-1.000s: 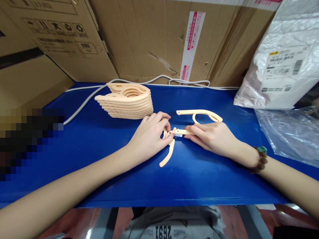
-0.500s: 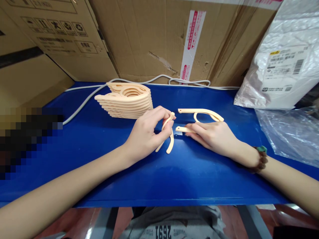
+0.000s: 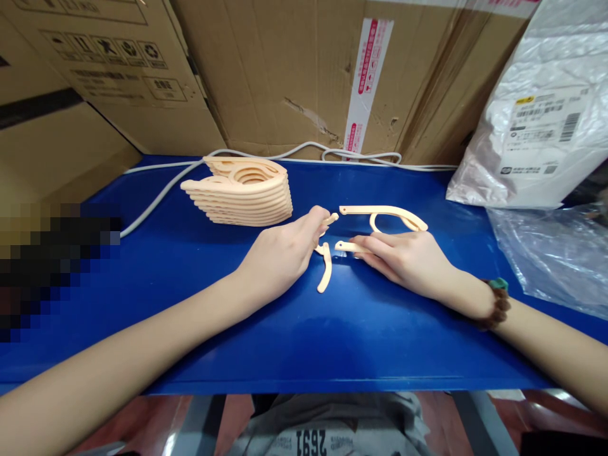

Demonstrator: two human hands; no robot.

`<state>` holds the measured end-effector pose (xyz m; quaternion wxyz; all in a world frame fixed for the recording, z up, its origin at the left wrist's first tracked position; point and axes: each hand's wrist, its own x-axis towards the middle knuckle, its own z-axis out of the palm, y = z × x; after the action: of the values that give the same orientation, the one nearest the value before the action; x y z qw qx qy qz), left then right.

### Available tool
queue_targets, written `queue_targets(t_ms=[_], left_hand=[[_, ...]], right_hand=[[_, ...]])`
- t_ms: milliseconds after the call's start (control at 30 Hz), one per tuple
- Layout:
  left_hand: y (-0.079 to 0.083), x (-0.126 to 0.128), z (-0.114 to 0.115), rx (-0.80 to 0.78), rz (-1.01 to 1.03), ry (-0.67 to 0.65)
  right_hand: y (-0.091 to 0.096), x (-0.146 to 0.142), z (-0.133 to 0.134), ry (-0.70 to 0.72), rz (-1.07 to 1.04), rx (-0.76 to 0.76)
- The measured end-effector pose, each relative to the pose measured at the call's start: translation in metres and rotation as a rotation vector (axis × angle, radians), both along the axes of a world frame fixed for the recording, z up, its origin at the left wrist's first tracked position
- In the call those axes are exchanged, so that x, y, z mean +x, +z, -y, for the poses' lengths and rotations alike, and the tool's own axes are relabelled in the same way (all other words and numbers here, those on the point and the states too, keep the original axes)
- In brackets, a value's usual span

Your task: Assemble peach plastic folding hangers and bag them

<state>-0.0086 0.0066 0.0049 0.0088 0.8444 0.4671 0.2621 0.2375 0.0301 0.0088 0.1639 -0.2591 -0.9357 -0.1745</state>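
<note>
My left hand point(image 3: 289, 247) is closed on a small curved cream plastic hanger arm point(image 3: 333, 218), most of it hidden by the fingers. Just below those fingers, another curved hanger arm point(image 3: 325, 272) rests on the table. My right hand point(image 3: 403, 256) lies over a cream folding hanger point(image 3: 384, 210) and grips it. Its two arms point left, and each has a small hole at the tip. A rounded part between the arms is partly covered by the hand. Beyond my left hand stands a neat stack of folded cream hangers point(image 3: 247, 196).
The blue table point(image 3: 304, 342) is backed by large cardboard boxes point(image 3: 285, 76). A white cable point(image 3: 156, 202) runs along the rear. A white plastic mailing bag point(image 3: 532, 126) and a clear plastic bag point(image 3: 560, 259) lie to the right. The far left is blurred out.
My left hand has turned over, its back now more toward me, and the hanger arm in it has tilted to point right. My right hand and the folding hanger have hardly moved.
</note>
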Motion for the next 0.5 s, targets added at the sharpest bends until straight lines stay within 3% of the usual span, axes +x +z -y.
queue_targets(t_ms=[300, 500], left_hand=[[0.0001, 0.0035, 0.0011, -0.026, -0.212, 0.026], [0.0002, 0.0041, 0.0023, -0.13, -0.205, 0.004]], right_hand=[[-0.0001, -0.0004, 0.0022, -0.01, -0.011, -0.013], [0.0008, -0.0007, 0.0018, -0.003, -0.028, -0.007]])
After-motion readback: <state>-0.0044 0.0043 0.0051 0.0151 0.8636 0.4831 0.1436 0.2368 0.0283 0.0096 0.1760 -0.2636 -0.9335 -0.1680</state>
